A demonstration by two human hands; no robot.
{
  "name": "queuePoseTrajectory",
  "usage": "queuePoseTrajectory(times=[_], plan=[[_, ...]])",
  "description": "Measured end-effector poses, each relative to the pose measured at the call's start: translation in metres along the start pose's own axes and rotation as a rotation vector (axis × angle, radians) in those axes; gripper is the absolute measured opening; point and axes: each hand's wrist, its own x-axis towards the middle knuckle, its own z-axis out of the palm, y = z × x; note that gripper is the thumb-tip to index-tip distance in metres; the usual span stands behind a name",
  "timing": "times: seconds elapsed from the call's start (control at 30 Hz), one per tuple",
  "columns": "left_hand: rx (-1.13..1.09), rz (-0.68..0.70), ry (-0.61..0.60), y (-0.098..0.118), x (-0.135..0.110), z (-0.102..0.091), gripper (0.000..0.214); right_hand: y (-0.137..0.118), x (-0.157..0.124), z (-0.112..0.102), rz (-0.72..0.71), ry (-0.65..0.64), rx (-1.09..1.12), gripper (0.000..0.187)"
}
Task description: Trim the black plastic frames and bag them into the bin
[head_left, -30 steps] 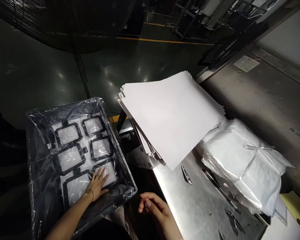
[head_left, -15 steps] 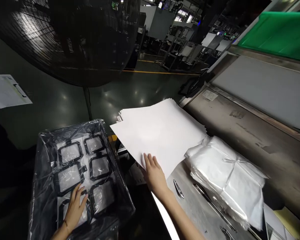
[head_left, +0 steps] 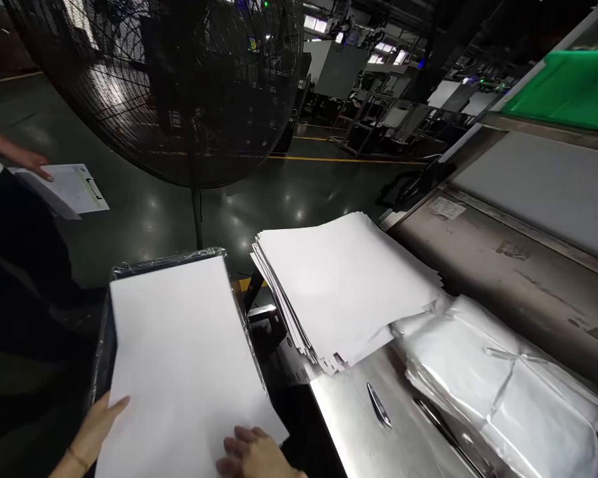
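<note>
A large white sheet of paper (head_left: pixel 174 345) lies over the box lined with clear plastic (head_left: pixel 144 267), hiding what is inside. At the sheet's left edge, my left hand (head_left: pixel 92 425) pinches it, thumb on top and fingers beneath. My right hand (head_left: pixel 259 457) is over the sheet's lower right part, fingers spread and slightly blurred; it looks flat against the paper. To the right, a stack of white sheets (head_left: pixel 343 285) with uneven edges rests on the metal table (head_left: pixel 349 411).
A bundle in clear plastic (head_left: pixel 503 372), tied with a strip, sits right of the stack. Near it are a small metal clipper (head_left: pixel 379 403) and a dark rod (head_left: pixel 448 435). A large fan (head_left: pixel 179 99) stands behind the box. At left, another person's hand (head_left: pixel 30 159) holds a clipboard (head_left: pixel 80 189).
The top sheet has moved from the stack leftward onto the box, covering the framed parts. My left hand has left the parts and gripped the sheet's edge. Another person's hand has appeared at left.
</note>
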Motion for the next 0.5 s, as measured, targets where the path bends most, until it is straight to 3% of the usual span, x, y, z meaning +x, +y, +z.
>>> queuePoseTrajectory(times=[0.13,0.3,0.4,0.5], plan=[[0.189,-0.054,0.194,-0.034,0.038,0.006,0.030,0.016,0.026,0.008,0.010,-0.079,0.037,0.019],[0.435,-0.040,0.323,-0.032,0.079,0.020,0.036,0.023,0.051,0.031,0.101,-0.171,0.048,0.027],[0.593,0.098,0.411,-0.028,0.072,0.042,0.050,0.025,0.061,0.041,0.194,-0.189,0.076,0.037],[0.784,0.388,0.405,-0.032,0.050,0.078,0.056,0.024,0.062,0.044,0.287,-0.168,0.177,0.039]])
